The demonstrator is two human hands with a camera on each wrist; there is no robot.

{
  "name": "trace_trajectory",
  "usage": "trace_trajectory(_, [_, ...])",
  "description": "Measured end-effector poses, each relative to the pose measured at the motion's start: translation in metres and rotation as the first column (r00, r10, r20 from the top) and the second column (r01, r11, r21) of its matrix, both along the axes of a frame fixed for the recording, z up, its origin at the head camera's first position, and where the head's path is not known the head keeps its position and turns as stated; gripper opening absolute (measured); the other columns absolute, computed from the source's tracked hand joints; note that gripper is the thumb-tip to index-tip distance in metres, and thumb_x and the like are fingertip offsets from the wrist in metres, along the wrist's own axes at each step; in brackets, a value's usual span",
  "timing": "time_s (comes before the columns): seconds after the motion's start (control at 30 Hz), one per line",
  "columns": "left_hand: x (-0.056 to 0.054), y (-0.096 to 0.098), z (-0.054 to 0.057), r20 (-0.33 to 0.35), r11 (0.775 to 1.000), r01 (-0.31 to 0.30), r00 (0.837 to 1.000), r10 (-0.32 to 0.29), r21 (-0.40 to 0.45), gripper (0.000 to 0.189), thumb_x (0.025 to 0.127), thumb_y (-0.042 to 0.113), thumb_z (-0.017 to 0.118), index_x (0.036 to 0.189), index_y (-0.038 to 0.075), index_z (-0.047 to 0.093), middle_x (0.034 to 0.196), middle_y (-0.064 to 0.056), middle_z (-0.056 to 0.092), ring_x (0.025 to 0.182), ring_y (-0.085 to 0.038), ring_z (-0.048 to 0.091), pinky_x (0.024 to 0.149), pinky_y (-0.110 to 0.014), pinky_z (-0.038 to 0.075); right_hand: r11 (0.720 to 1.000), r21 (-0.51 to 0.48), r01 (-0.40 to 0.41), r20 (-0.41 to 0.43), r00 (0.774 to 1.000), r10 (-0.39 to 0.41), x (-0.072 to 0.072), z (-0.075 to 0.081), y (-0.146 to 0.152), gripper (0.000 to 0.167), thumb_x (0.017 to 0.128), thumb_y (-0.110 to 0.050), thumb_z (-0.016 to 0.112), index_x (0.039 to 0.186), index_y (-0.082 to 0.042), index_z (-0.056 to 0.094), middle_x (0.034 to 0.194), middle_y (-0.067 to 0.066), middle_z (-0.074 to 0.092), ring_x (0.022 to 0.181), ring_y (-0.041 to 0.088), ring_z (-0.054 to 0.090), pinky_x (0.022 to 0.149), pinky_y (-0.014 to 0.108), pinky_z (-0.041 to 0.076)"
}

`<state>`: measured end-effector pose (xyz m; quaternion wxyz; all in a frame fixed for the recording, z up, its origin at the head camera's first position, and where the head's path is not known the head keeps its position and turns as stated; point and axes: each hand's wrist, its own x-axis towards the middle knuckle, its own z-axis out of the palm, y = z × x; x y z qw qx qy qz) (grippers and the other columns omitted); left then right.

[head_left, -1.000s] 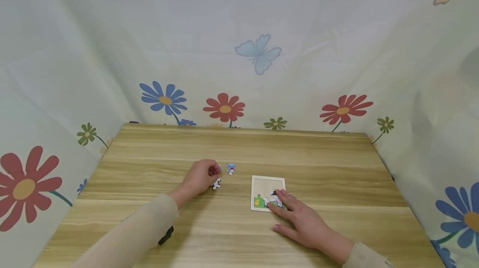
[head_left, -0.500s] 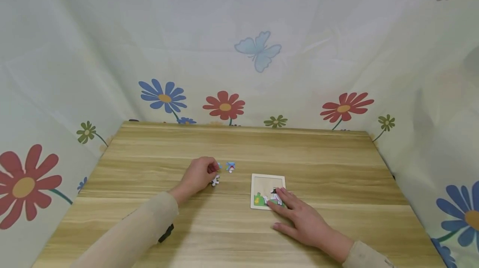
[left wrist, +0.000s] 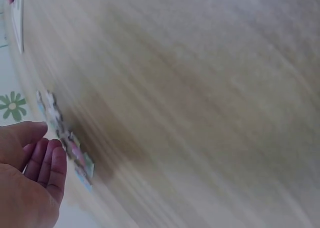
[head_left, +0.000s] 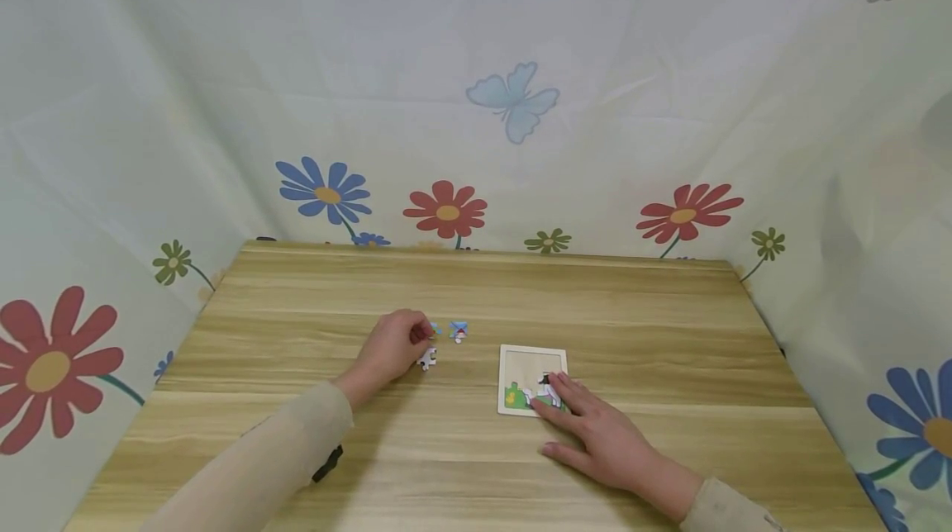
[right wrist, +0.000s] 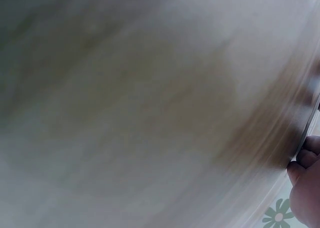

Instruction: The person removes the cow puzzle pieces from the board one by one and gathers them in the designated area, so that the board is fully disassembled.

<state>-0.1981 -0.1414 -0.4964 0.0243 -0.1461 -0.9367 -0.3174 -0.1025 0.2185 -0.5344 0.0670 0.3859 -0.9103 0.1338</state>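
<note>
Wood-grain table [head_left: 632, 301] beneath both hands on my feed. Right hand [head_left: 606, 443]: fingers extended, grasping nothing. Left hand [head_left: 394, 342]: fingers curled; I cannot tell whether they pinch anything. Framed jigsaw tray [head_left: 502, 383] lies under the right fingertips, partly filled. By the left fingertips: blue jigsaw piece [head_left: 458, 329] near, rightward; white-and-dark jigsaw piece [head_left: 427, 360] just on my side; half-hidden jigsaw piece [head_left: 435, 330] right beside them.

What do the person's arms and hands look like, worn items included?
The left hand and right hand wear no gloves. The left sleeve and right sleeve are light beige and long. A small black item shows at the left sleeve's edge; can't tell what.
</note>
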Motion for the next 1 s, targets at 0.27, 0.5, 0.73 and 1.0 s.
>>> trace_trajectory(0.27, [0.001, -0.015, 0.004, -0.004, 0.999, 0.035, 0.999, -0.035, -0.014, 0.010, 0.081, 0.010, 0.073, 0.088, 0.013, 0.067, 0.084, 0.002, 0.060, 0.076, -0.011, 0.054, 0.069, -0.029, 0.048, 1.000, -0.019, 0.005, 0.002, 1.000, -0.005, 0.001, 0.001, -0.001, 0.061, 0.088, -0.055, 0.057, 0.141, -0.027, 0.045, 0.151, 0.011, 0.031, 0.136, 0.030, 0.031, 0.101, 0.047, 0.037])
trace_trajectory(0.5, [0.005, -0.027, 0.008, 0.007, 0.995, 0.097, 0.995, -0.097, -0.016, 0.016, 0.079, 0.012, 0.075, 0.094, 0.010, 0.068, 0.089, 0.000, 0.062, 0.081, -0.016, 0.056, 0.073, -0.034, 0.047, 1.000, -0.025, 0.000, -0.005, 1.000, 0.000, 0.001, 0.001, 0.000, 0.061, 0.088, -0.053, 0.059, 0.141, -0.026, 0.046, 0.150, 0.012, 0.032, 0.135, 0.031, 0.032, 0.100, 0.047, 0.038])
trace_trajectory(0.73, [0.006, -0.025, 0.012, -0.006, 0.987, 0.147, 0.989, -0.148, -0.068, 0.019, 0.079, 0.011, 0.075, 0.097, 0.011, 0.069, 0.093, 0.001, 0.064, 0.085, -0.016, 0.058, 0.077, -0.035, 0.048, 1.000, -0.031, -0.003, -0.016, 1.000, 0.002, 0.001, 0.001, -0.001, 0.061, 0.088, -0.053, 0.058, 0.141, -0.025, 0.047, 0.150, 0.012, 0.033, 0.135, 0.031, 0.032, 0.100, 0.047, 0.037])
trace_trajectory(1.0, [0.008, -0.005, 0.016, 0.040, 0.977, 0.208, 0.978, -0.207, -0.042, 0.026, 0.078, 0.013, 0.077, 0.102, 0.009, 0.069, 0.099, -0.004, 0.065, 0.090, -0.020, 0.060, 0.081, -0.036, 0.049, 1.000, -0.020, 0.005, -0.001, 1.000, -0.005, 0.001, 0.002, -0.001, 0.060, 0.089, -0.054, 0.057, 0.141, -0.027, 0.046, 0.150, 0.012, 0.032, 0.135, 0.031, 0.032, 0.101, 0.047, 0.037])
